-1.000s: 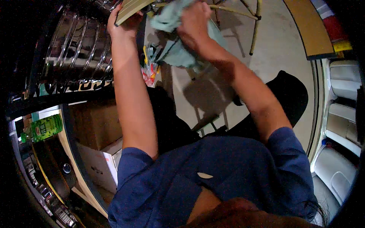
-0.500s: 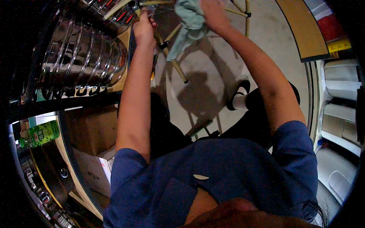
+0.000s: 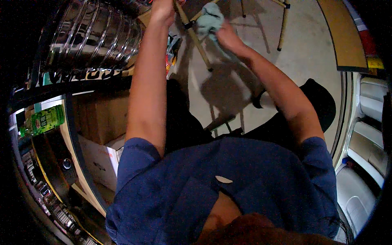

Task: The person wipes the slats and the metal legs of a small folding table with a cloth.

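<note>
A tan tubular frame with black joints and black-tipped legs stands on the floor at the top of the view; its upper part is cut off. My left hand is closed around one of its tubes at the upper edge, with the fingertips partly out of view. In my right hand is a bunched pale green cloth, held beside that same leg. Whether the cloth touches the tube I cannot tell. A second leg of the frame stands farther right.
To the left, a shiny ribbed metal container sits on a shelf. Below it are cardboard boxes and a green-labelled bottle. A brown panel and white moulded units line the right. My knees flank the grey floor.
The cloth and my right hand have come down toward me. The frame has shifted right and nearer in view, my left hand still on it. The whole view has also shifted slightly.
</note>
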A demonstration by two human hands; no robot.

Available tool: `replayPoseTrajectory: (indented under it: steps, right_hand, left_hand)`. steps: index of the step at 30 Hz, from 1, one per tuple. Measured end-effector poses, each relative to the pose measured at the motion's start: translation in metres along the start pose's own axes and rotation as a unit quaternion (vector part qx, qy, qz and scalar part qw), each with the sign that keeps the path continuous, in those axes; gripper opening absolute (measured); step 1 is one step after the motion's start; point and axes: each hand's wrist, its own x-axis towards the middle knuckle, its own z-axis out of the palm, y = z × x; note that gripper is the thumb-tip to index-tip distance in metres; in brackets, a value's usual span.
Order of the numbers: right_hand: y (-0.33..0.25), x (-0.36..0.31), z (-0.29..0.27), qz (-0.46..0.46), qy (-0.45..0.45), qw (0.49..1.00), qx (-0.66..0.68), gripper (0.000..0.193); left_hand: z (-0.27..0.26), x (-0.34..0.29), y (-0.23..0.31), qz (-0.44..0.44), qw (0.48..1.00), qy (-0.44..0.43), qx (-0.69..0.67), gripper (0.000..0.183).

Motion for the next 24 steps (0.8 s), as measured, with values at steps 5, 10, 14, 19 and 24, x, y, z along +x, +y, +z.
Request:
replayPoseTrajectory:
  steps: [5,10,14,19,24]
  right_hand:
    - [0.149,0.046,0.095,-0.072,0.053,0.969,0.231,0.028]
    - [0.114,0.0,0.135,-0.036,0.114,0.969,0.218,0.035]
    - [0.177,-0.074,0.127,0.012,0.088,0.99,-0.11,0.038]
    - [0.189,-0.116,0.098,0.059,-0.069,0.996,-0.026,0.038]
    - [0.089,-0.005,0.101,-0.098,0.091,0.986,0.1,0.029]
  left_hand:
    - [0.028,0.004,0.003,-0.005,0.999,0.017,0.033,0.035]
    - [0.007,-0.006,-0.013,0.031,0.999,0.009,0.039,0.037]
    - [0.03,-0.006,0.007,-0.008,1.0,0.013,0.012,0.036]
    - [0.029,0.003,-0.003,0.019,0.999,0.002,0.041,0.035]
    - [0.016,0.001,0.0,0.024,0.997,0.053,0.052,0.038]
